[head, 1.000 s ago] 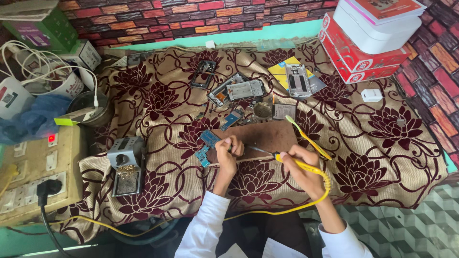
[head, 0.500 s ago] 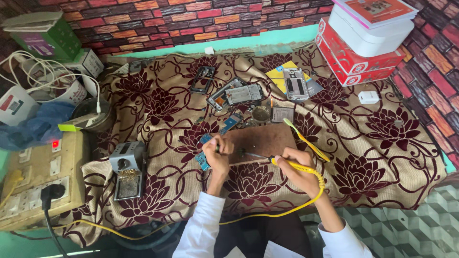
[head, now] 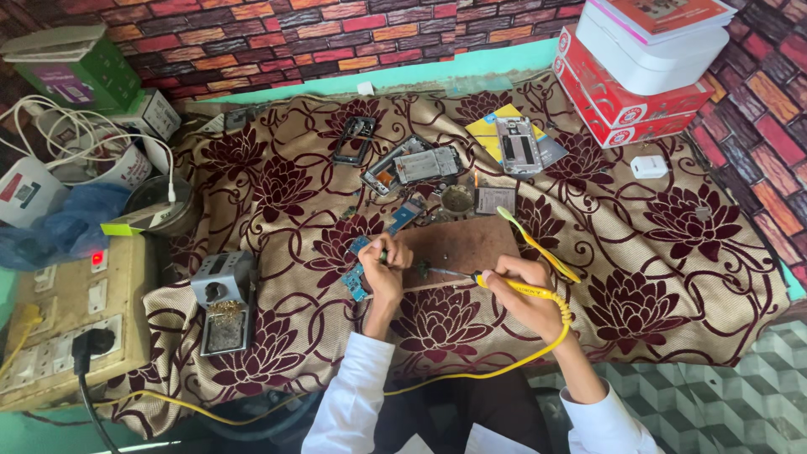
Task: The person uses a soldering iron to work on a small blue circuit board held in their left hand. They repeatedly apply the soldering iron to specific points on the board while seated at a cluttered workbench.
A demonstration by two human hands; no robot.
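Spread across the whole table, a tan cloth (head: 672, 277) patterned with dark red flowers. At the top right, stacked red and white boxes (head: 626, 71); at the left edge, a beige switch board (head: 63, 319) with a black plug in it. Just right of that, a grey soldering station (head: 223, 303). At the cloth's middle, a brown work mat (head: 462, 248); above it, opened phone bodies (head: 416, 166) lying apart. Resting on the mat's near edge, the right hand (head: 525, 294), fingers closed around a yellow-handled soldering iron (head: 492, 282), tip pointing left toward the left hand, yellow cable looping back past the wrist. At the mat's left edge, the left hand (head: 388, 273), fingers curled and pinching something thin, too small to identify. Touching that hand's left side, a small blue circuit board (head: 357, 277), flat on the cloth.
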